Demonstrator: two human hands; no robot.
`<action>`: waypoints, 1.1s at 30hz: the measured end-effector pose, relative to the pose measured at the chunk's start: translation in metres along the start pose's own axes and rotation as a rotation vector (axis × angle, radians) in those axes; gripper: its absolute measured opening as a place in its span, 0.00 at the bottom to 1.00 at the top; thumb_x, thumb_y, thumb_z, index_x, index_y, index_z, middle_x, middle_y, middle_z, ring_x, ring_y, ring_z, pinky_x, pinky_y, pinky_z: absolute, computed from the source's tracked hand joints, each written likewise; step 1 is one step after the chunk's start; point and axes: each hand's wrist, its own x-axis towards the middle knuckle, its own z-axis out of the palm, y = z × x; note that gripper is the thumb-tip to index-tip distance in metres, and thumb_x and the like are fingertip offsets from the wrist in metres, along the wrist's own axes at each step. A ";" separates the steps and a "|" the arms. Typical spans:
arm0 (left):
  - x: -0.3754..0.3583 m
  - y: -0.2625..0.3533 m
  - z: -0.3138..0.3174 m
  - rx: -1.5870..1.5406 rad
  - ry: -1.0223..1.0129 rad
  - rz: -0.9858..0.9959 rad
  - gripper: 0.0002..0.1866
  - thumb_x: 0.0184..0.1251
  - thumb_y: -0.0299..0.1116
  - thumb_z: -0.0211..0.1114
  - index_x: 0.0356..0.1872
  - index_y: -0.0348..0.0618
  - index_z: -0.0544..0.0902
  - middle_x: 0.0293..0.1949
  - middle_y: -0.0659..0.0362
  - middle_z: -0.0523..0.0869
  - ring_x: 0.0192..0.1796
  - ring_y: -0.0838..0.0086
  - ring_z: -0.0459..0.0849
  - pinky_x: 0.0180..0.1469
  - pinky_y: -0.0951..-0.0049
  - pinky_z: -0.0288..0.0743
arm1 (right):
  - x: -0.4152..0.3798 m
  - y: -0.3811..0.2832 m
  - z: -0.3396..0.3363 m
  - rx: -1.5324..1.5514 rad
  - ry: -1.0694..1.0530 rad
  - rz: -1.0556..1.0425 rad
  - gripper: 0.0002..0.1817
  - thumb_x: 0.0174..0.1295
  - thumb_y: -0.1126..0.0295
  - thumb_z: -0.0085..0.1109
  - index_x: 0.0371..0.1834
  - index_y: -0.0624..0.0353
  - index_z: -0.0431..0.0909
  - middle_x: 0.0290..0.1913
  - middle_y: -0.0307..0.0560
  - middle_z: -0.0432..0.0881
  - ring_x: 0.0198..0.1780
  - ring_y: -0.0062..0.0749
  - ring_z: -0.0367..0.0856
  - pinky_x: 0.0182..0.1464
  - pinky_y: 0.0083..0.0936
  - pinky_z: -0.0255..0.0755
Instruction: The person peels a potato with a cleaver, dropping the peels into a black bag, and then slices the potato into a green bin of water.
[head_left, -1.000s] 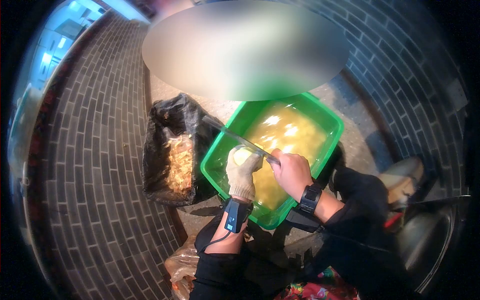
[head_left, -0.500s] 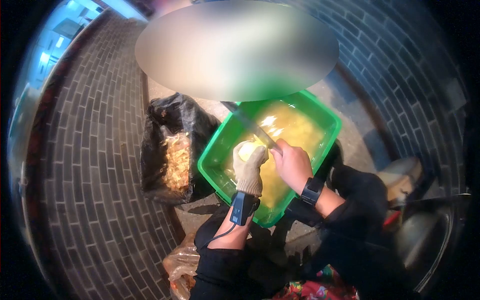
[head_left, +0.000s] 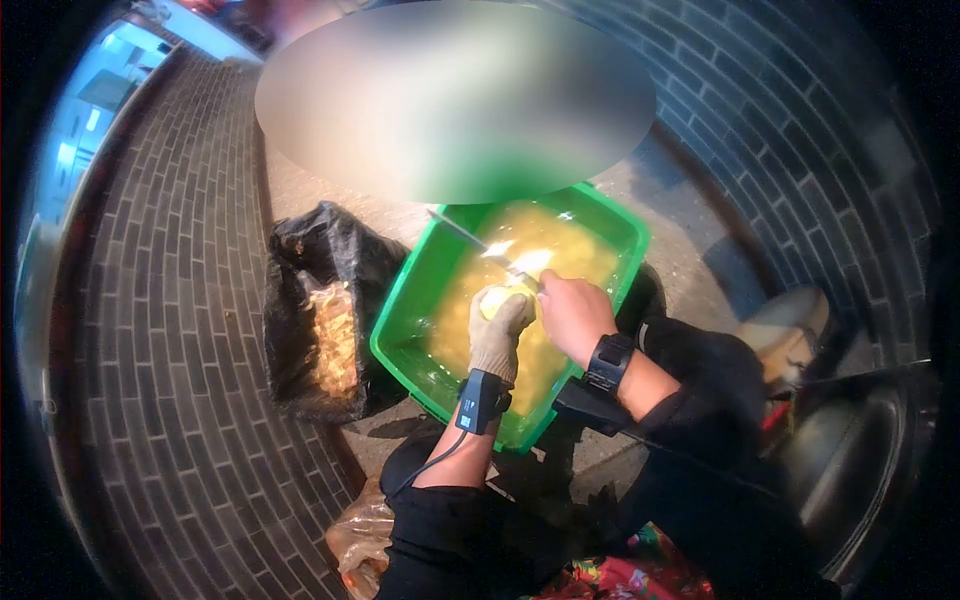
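My left hand [head_left: 497, 335], in a light knitted glove, is closed around a pale yellow peeled potato [head_left: 503, 297]. Bare, my right hand [head_left: 578, 318] grips a long knife [head_left: 462, 233] whose blade points away to the upper left. The handle is mostly hidden in my fingers, and the blade's near end is against or very close to the potato. Both hands are above a green tub [head_left: 408, 368] of cloudy water with yellowish pieces under the surface, too blurred to tell one by one.
Left of the tub stands a black plastic bag [head_left: 375, 260] with peelings [head_left: 333, 345] inside. A clear plastic bag [head_left: 362, 530] lies near my left forearm. Brick walls [head_left: 180, 250] rise on both sides. At the right are a round pale object [head_left: 790, 335] and a dark metal vessel [head_left: 845, 460].
The view has shifted a little, so the tub and bag appear farther left. The knife has tilted and its near end has come closer to the potato. Both grips stay the same.
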 end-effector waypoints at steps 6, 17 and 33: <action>0.011 -0.004 -0.002 0.029 -0.145 -0.039 0.23 0.60 0.29 0.69 0.55 0.42 0.72 0.46 0.54 0.82 0.45 0.66 0.84 0.48 0.64 0.81 | 0.000 0.002 -0.014 -0.081 -0.003 0.032 0.05 0.60 0.73 0.54 0.37 0.60 0.76 0.26 0.58 0.81 0.34 0.57 0.82 0.38 0.50 0.74; -0.006 0.061 0.007 -0.357 -0.055 -0.189 0.29 0.65 0.55 0.56 0.54 0.39 0.73 0.49 0.47 0.79 0.54 0.51 0.79 0.62 0.49 0.74 | 0.008 0.005 -0.020 0.085 0.072 0.034 0.10 0.65 0.67 0.53 0.41 0.60 0.80 0.27 0.54 0.83 0.33 0.53 0.84 0.37 0.47 0.76; -0.009 0.069 -0.044 -0.110 -0.194 -0.081 0.34 0.58 0.29 0.71 0.64 0.40 0.63 0.57 0.51 0.76 0.55 0.59 0.81 0.55 0.54 0.79 | 0.007 -0.031 -0.014 0.269 0.017 -0.059 0.12 0.62 0.63 0.56 0.42 0.57 0.82 0.29 0.57 0.84 0.33 0.55 0.84 0.39 0.46 0.77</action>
